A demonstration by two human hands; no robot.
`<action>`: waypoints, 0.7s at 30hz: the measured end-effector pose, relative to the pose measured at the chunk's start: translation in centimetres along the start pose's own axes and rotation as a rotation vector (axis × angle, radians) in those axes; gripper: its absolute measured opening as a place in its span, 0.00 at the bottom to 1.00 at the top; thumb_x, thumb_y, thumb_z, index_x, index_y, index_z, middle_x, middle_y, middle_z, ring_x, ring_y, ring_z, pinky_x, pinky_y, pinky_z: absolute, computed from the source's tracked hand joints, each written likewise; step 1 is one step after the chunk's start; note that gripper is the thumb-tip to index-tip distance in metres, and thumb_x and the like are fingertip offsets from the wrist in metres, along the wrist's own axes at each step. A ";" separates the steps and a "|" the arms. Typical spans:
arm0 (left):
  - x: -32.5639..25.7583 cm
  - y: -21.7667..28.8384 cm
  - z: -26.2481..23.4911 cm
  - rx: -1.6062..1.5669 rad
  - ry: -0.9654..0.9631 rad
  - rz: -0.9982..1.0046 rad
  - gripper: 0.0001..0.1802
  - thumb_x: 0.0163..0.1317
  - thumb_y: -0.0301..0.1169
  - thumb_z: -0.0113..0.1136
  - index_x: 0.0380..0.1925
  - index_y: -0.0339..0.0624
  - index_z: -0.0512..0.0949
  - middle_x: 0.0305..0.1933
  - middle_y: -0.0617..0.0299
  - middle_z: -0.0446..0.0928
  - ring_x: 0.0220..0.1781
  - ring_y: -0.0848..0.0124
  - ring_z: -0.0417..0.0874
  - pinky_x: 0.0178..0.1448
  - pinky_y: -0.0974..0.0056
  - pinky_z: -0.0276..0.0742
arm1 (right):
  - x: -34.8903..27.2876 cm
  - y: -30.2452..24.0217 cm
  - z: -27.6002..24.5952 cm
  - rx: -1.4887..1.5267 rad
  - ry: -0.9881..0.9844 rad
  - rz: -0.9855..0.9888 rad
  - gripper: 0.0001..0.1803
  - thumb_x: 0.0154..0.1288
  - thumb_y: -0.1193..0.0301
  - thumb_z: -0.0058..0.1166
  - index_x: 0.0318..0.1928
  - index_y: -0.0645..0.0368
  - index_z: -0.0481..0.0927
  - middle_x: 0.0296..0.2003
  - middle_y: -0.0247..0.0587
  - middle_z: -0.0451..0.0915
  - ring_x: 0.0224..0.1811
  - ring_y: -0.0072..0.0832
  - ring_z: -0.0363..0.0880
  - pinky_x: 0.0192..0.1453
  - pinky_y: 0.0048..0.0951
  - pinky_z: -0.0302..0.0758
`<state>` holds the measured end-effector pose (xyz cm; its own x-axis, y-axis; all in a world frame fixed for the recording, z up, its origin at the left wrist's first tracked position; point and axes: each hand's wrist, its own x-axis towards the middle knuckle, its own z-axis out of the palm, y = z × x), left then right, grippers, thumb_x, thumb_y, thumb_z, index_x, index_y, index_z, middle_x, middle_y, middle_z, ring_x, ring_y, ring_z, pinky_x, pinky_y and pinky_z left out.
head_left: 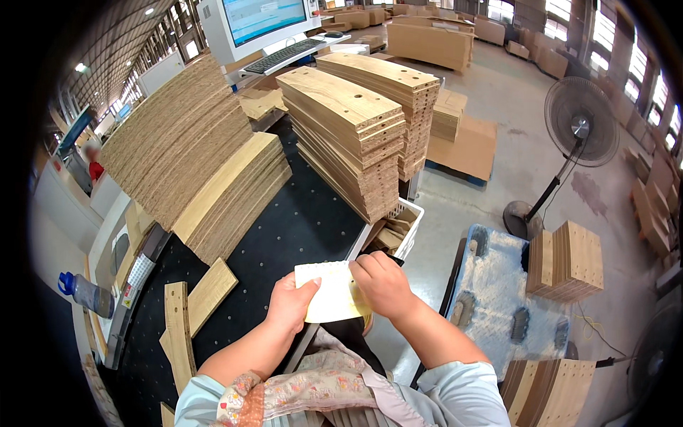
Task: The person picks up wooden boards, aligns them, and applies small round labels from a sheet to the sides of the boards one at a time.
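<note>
Right now, in the head view, both hands hold a pale yellow paper [331, 297] near the person's body, just off the near right edge of the black counter [284, 220]. The left hand [286, 302] grips its left side, thumb pressed on top and the other fingers mostly hidden beneath; the right hand [384, 285] has its fingers closed at the far right corner, bent in a pinch. Whether it is one sheet or several, I cannot tell. To the left on the counter lie two loose boards [208, 299], one overlapping the other, and beyond them rise a tall board stack [178, 139] and a lower stack [238, 196] beside it. Farther off, two piles of drilled boards [345, 107] stand side by side, with a white basket [417, 224] of wood offcuts below their near end. On the right, a blue pallet [491, 277] carries more stacked boards [565, 263], and a standing fan [580, 128] is just beyond it.
</note>
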<state>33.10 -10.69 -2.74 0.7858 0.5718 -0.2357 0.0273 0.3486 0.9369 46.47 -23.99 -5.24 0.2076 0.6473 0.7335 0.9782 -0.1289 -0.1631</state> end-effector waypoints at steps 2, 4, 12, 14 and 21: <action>0.2 -0.1 0.1 0.018 0.017 -0.008 0.09 0.59 0.22 0.53 0.39 0.31 0.74 0.40 0.55 0.79 0.38 0.70 0.80 0.44 0.67 0.77 | -0.2 0.2 0.3 0.011 0.000 0.007 0.16 0.42 0.73 0.50 0.37 0.61 0.76 0.32 0.35 0.73 0.33 0.30 0.71 0.38 0.26 0.71; 0.3 -0.2 0.1 0.016 0.013 -0.017 0.09 0.59 0.21 0.53 0.40 0.30 0.74 0.40 0.55 0.79 0.39 0.69 0.80 0.45 0.67 0.77 | -0.4 0.2 0.7 0.026 0.006 0.015 0.15 0.42 0.74 0.51 0.36 0.61 0.76 0.31 0.36 0.73 0.33 0.30 0.71 0.37 0.26 0.71; 0.2 -0.7 -0.4 0.037 0.000 -0.001 0.10 0.59 0.22 0.54 0.41 0.30 0.74 0.40 0.54 0.79 0.39 0.69 0.80 0.45 0.66 0.77 | -0.6 0.7 2.2 0.269 0.102 0.150 0.12 0.39 0.81 0.55 0.30 0.60 0.76 0.28 0.40 0.74 0.32 0.36 0.73 0.35 0.32 0.73; 0.2 -0.7 -0.4 0.037 -0.012 0.002 0.09 0.59 0.22 0.54 0.41 0.31 0.74 0.40 0.54 0.79 0.39 0.69 0.80 0.45 0.66 0.77 | -0.6 0.8 2.3 0.291 0.112 0.142 0.11 0.40 0.82 0.55 0.30 0.61 0.76 0.28 0.40 0.74 0.31 0.37 0.73 0.35 0.32 0.73; 0.0 -0.1 -0.2 -0.032 -0.004 -0.058 0.10 0.59 0.22 0.53 0.41 0.31 0.74 0.40 0.54 0.78 0.40 0.68 0.81 0.46 0.66 0.77 | -1.2 1.1 2.5 0.555 0.129 0.260 0.04 0.50 0.81 0.55 0.29 0.62 0.75 0.27 0.39 0.74 0.32 0.32 0.75 0.36 0.28 0.73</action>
<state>32.94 -10.53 -2.85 0.7859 0.5471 -0.2882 0.0529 0.4050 0.9128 47.30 -23.05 -7.96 0.4714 0.5465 0.6921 0.7512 0.1622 -0.6398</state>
